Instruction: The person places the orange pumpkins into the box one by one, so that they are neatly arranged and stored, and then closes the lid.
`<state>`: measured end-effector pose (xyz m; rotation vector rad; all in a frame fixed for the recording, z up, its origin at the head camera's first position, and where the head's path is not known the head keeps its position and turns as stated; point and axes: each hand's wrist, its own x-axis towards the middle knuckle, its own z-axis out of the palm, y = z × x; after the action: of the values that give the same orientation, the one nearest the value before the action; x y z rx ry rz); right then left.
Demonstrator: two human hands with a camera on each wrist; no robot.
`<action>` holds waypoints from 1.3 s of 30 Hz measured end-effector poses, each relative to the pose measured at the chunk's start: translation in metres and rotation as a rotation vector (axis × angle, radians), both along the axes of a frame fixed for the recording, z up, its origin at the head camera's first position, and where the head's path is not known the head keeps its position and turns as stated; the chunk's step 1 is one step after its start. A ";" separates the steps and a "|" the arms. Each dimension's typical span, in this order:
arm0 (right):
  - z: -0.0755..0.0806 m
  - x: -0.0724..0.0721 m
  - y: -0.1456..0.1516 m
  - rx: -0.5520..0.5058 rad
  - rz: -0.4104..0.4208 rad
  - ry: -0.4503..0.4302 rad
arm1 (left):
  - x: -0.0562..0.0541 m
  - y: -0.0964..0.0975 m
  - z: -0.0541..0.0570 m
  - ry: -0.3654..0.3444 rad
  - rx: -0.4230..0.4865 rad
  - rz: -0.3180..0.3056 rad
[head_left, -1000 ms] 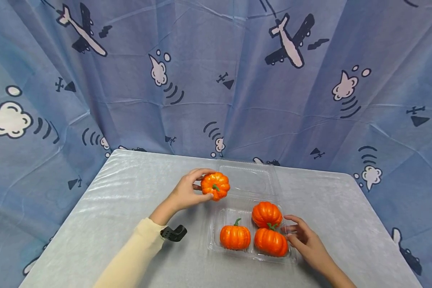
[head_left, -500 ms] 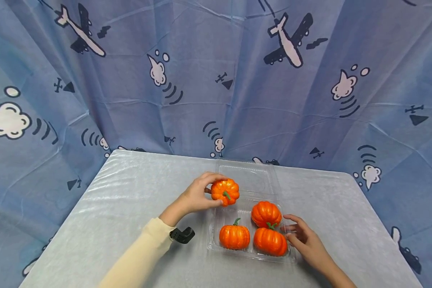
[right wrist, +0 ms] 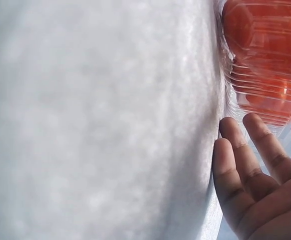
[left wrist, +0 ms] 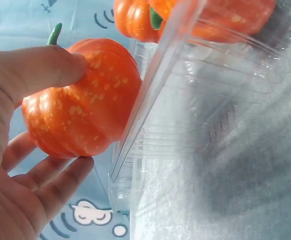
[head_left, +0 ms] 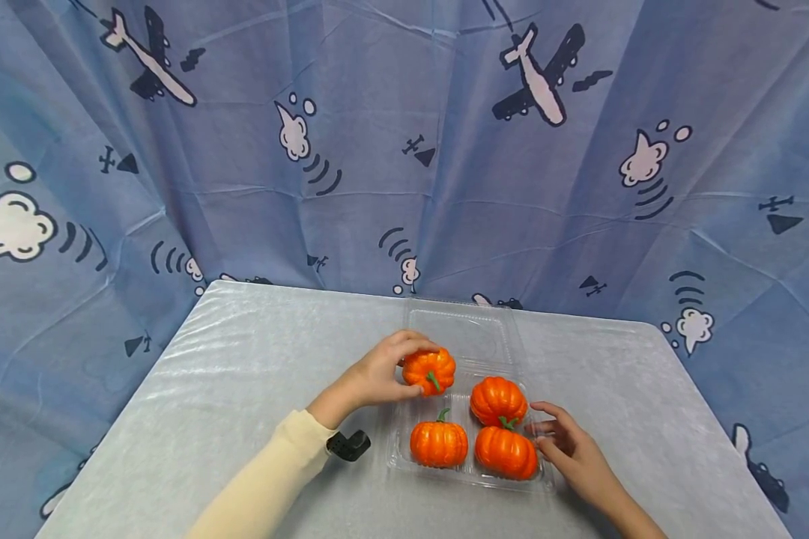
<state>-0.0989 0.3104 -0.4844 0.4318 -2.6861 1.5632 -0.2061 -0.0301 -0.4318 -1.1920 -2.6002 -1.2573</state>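
My left hand (head_left: 377, 374) holds a small orange pumpkin (head_left: 430, 371) with a green stem, thumb on one side and fingers on the other. That pumpkin is over the back left part of a clear plastic clamshell box (head_left: 404, 457). In the left wrist view the held pumpkin (left wrist: 85, 105) is at the box's wall (left wrist: 150, 95). Inside the box sit a front left pumpkin (head_left: 439, 444), a back right pumpkin (head_left: 499, 401) and a front right pumpkin (head_left: 507, 453). My right hand (head_left: 576, 453), fingers loosely bent, is at the box's right side; its fingertips (right wrist: 253, 120) are close to the ribbed wall.
The box's transparent lid (head_left: 461, 337) lies folded back behind it. A pale cloth covers the table (head_left: 263, 337). Behind the table hangs a blue curtain (head_left: 350, 150) printed with planes. A black wrist device (head_left: 348, 445) is on my left wrist.
My left hand has carried the pumpkin right and toward me, from beside the box to over its back left part. The right hand and the other pumpkins have stayed in place.
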 end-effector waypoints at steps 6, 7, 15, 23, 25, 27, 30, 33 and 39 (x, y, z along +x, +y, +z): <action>0.000 0.000 0.000 0.002 -0.008 -0.004 | 0.002 0.002 -0.001 0.111 -0.107 -0.014; 0.000 0.001 0.000 -0.001 -0.011 -0.004 | 0.002 0.002 -0.001 0.123 -0.121 -0.018; 0.000 0.001 -0.001 -0.013 -0.002 0.021 | 0.004 0.006 0.000 0.199 -0.202 -0.040; 0.000 0.001 -0.001 -0.015 0.011 0.023 | 0.005 0.011 -0.005 0.296 -0.254 -0.081; 0.000 0.001 -0.001 -0.013 0.012 0.025 | 0.006 0.012 -0.006 0.316 -0.256 -0.088; 0.000 0.001 -0.001 -0.011 0.010 0.027 | 0.006 0.012 -0.007 0.327 -0.262 -0.090; -0.001 0.001 -0.001 -0.011 0.008 0.031 | 0.008 0.013 -0.008 0.328 -0.269 -0.094; 0.000 0.001 -0.001 -0.015 0.010 0.030 | 0.009 0.013 -0.009 0.329 -0.280 -0.098; 0.001 0.002 -0.002 -0.021 0.003 0.001 | 0.012 0.014 -0.010 0.344 -0.305 -0.093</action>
<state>-0.0970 0.3085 -0.4832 0.4364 -2.6672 1.5894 -0.1939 -0.0161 -0.4419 -1.4387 -2.5544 -0.6034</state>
